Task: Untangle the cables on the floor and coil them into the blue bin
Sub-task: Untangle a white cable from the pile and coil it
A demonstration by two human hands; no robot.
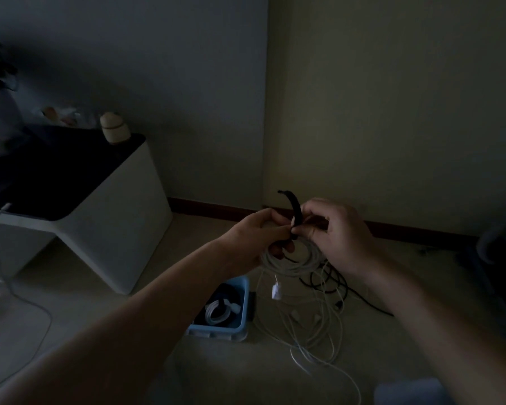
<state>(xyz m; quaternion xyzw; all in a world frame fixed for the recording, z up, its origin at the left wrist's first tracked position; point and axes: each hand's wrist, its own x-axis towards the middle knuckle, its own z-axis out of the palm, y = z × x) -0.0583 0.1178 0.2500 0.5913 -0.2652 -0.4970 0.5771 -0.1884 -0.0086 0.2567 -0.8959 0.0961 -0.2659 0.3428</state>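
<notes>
Both hands are raised in front of me in a dim room. My left hand grips a coiled white cable that hangs in loops below it. My right hand pinches a black strap wrapped round the top of the coil, its free end sticking up. A white plug dangles from the coil. On the floor below stands the blue bin with a tied white cable coil inside. Right of the bin lies a tangle of white cables and black cables.
A white low table with a dark top stands at the left, a small pale object on it. Another white cable trails from it across the floor. Dark furniture sits at the right edge. The wall corner is just behind.
</notes>
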